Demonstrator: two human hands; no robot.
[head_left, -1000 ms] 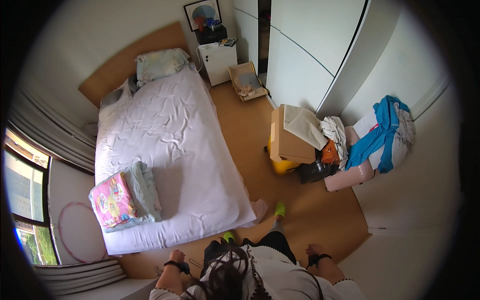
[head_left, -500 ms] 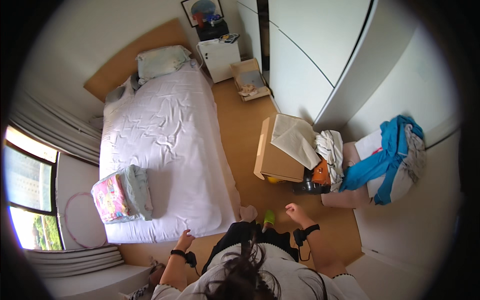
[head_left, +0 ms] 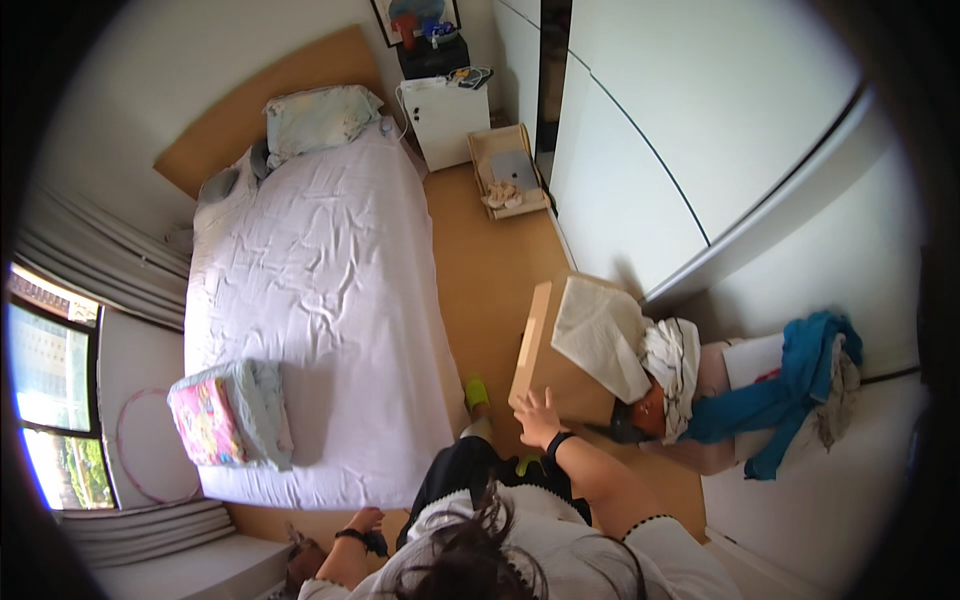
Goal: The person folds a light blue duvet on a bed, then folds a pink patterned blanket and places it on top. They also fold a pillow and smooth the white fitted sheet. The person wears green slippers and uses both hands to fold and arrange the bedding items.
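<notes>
Right of the wide bed with its pale lilac sheet (head_left: 340, 400) sits a brown rectangular cardboard box (head_left: 575, 388). The right hand (head_left: 540, 420), fingers spread, has just reached its near edge, putting it within grasp; the left hand (head_left: 367, 520) hangs low, its grip unclear to me.

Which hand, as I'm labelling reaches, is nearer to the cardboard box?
Right: the right hand is at the near corner of the cardboard box; the left hand is farther left, by the bed.

Pale bed (head_left: 345, 310): pillow (head_left: 320, 120) at head, folded bedding (head_left: 234, 415) near foot.
</notes>
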